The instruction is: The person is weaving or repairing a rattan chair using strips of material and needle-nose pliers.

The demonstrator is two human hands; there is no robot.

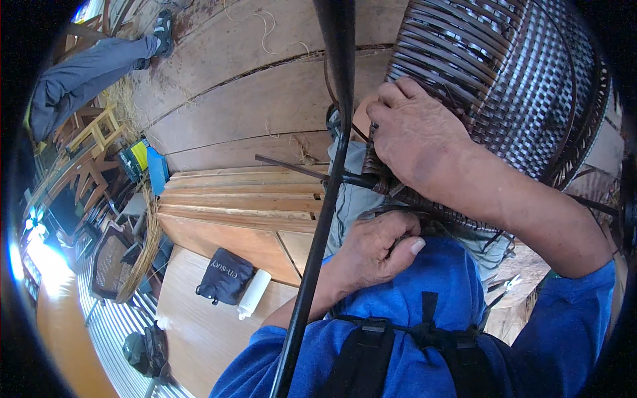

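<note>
A dark brown woven wicker piece, glossy and tightly plaited, lies across my lap at the upper right. My right hand rests on its near-left corner, fingers curled. A thin dark weaving strip runs into those fingers; their tips are partly hidden. Below, by the wrapped rim, my left hand is closed, its thumb pointing right. What it holds is hidden under the rim. A black metal bar slants from top to bottom in front of me. Another loose strip sticks out leftward behind it.
Stacked wooden boards and a light wooden panel lie to the left, bearing a black pouch and a white bottle. Farther off are chair frames and a person's leg. Wooden floorboards extend ahead.
</note>
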